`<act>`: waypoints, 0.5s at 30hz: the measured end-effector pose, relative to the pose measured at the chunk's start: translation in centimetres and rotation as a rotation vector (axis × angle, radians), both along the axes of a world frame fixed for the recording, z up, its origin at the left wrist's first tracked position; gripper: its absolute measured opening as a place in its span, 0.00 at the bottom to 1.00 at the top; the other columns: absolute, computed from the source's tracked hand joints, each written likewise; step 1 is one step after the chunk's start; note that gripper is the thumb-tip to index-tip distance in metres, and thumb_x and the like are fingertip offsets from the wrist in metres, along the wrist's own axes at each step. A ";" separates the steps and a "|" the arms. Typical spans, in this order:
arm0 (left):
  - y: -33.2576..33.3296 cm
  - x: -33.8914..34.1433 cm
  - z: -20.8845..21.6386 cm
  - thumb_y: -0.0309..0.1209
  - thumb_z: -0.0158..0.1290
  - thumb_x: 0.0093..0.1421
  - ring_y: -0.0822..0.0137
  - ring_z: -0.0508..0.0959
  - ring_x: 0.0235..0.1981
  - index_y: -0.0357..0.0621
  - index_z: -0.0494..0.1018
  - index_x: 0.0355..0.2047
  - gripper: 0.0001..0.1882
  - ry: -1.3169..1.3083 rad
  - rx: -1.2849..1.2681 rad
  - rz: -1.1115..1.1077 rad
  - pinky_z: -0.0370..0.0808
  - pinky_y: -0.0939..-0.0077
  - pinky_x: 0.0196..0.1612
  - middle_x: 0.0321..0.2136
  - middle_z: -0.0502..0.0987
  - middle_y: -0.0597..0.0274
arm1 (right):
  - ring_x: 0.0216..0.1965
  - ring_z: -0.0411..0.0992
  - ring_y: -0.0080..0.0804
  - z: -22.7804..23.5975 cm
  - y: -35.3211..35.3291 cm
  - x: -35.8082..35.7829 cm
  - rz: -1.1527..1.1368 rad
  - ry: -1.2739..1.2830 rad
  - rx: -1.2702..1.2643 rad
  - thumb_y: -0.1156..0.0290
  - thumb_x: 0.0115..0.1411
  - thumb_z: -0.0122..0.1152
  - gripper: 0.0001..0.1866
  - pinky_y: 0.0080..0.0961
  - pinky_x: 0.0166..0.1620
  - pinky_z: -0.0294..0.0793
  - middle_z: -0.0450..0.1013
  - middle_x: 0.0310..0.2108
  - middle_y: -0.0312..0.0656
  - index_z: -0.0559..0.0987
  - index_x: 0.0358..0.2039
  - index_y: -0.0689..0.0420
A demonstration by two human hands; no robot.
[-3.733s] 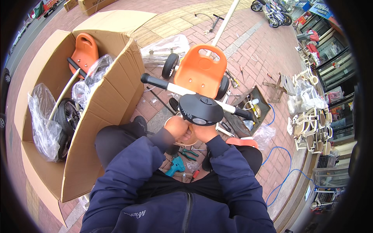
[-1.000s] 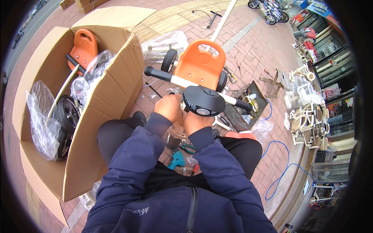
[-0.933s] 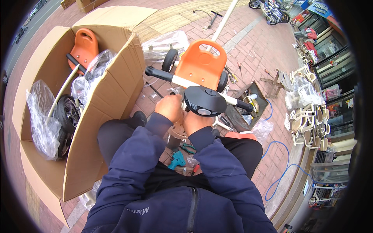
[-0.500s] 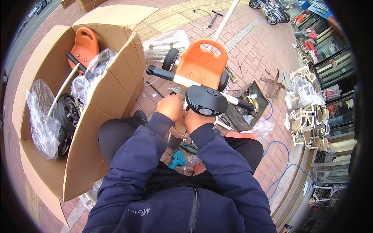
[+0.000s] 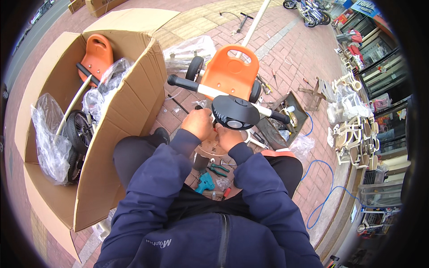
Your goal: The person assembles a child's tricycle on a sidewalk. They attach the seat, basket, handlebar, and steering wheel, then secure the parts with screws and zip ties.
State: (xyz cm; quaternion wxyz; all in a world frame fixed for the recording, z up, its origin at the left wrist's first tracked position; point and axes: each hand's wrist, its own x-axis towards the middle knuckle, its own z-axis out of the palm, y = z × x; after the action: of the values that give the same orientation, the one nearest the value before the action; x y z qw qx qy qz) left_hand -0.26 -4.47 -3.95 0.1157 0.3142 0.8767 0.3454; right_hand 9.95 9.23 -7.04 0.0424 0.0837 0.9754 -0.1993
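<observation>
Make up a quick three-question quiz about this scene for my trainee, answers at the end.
1. Which of these is inside the open cardboard box?
A) a blue hose
B) an orange seat
C) a floor pump

2. True or false: the left hand and right hand are held wide apart.

3. Fill the gap: beside the teal drill-shaped tool between the person's legs lies a pair of ____.

Key:
1. B
2. False; they are close together, near the black handlebar cover.
3. Pliers.

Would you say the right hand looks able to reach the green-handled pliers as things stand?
Probably yes: nothing visible covers the pliers, though the right hand seems busy by the handlebar.
</observation>
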 end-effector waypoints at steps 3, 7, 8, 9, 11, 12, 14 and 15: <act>0.3 0.6 -0.2 0.32 0.56 0.54 0.41 0.82 0.35 0.35 0.80 0.28 0.10 0.032 0.035 -0.059 0.79 0.52 0.42 0.28 0.81 0.41 | 0.48 0.75 0.50 1.3 0.3 -0.2 -0.092 -0.193 -0.143 0.64 0.68 0.46 0.15 0.44 0.50 0.74 0.78 0.46 0.49 0.79 0.48 0.49; 1.0 1.3 -1.0 0.31 0.52 0.56 0.45 0.84 0.33 0.27 0.79 0.26 0.14 -0.363 0.005 -0.018 0.81 0.56 0.39 0.24 0.80 0.39 | 0.45 0.78 0.49 2.9 0.0 -0.6 -0.008 -0.172 0.161 0.57 0.71 0.38 0.20 0.43 0.46 0.77 0.79 0.46 0.48 0.77 0.55 0.41; 1.1 1.3 -1.3 0.31 0.52 0.57 0.46 0.84 0.32 0.26 0.79 0.26 0.15 -0.584 0.004 0.004 0.81 0.57 0.39 0.22 0.80 0.38 | 0.47 0.77 0.49 3.0 0.0 -0.7 0.012 -0.199 0.183 0.56 0.71 0.38 0.20 0.43 0.47 0.77 0.78 0.47 0.48 0.77 0.55 0.39; 1.2 1.2 -1.5 0.30 0.49 0.59 0.47 0.85 0.30 0.24 0.78 0.26 0.17 -0.671 0.065 -0.002 0.82 0.60 0.37 0.23 0.80 0.36 | 0.50 0.76 0.49 3.0 0.0 -0.9 -0.020 -0.221 0.108 0.54 0.71 0.40 0.20 0.46 0.50 0.75 0.77 0.50 0.49 0.79 0.51 0.44; 1.4 0.9 -1.9 0.30 0.48 0.61 0.49 0.85 0.29 0.24 0.79 0.27 0.17 -0.929 0.180 0.083 0.82 0.62 0.36 0.25 0.80 0.37 | 0.50 0.75 0.50 2.8 0.1 -1.3 -0.010 -0.231 0.098 0.54 0.70 0.40 0.21 0.46 0.50 0.74 0.77 0.48 0.48 0.80 0.49 0.46; 1.4 0.8 -2.1 0.30 0.48 0.61 0.49 0.85 0.29 0.24 0.79 0.27 0.17 -1.110 0.228 0.148 0.83 0.63 0.36 0.26 0.81 0.37 | 0.49 0.75 0.50 2.6 0.2 -1.5 -0.015 -0.252 0.113 0.54 0.70 0.40 0.21 0.45 0.49 0.74 0.78 0.47 0.48 0.81 0.48 0.48; 1.5 0.6 -2.5 0.29 0.45 0.66 0.54 0.85 0.28 0.25 0.77 0.35 0.16 -1.146 0.162 0.133 0.85 0.62 0.31 0.31 0.82 0.41 | 0.43 0.77 0.43 2.3 0.4 -1.7 -0.086 -0.203 0.044 0.54 0.71 0.40 0.20 0.41 0.45 0.76 0.79 0.41 0.44 0.80 0.46 0.47; 1.5 0.5 -2.7 0.29 0.43 0.68 0.56 0.86 0.28 0.25 0.77 0.38 0.16 -1.198 0.169 0.098 0.86 0.62 0.28 0.33 0.83 0.44 | 0.40 0.77 0.39 2.2 0.5 -1.7 -0.116 -0.247 0.016 0.54 0.71 0.40 0.20 0.38 0.42 0.77 0.79 0.37 0.42 0.80 0.45 0.47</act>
State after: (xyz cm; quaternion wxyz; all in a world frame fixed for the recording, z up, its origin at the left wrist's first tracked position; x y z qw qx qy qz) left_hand 0.24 -2.96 -6.63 0.5476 0.0324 0.6421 0.5355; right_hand 8.28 9.76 -4.83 0.1498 0.1642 0.9579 -0.1818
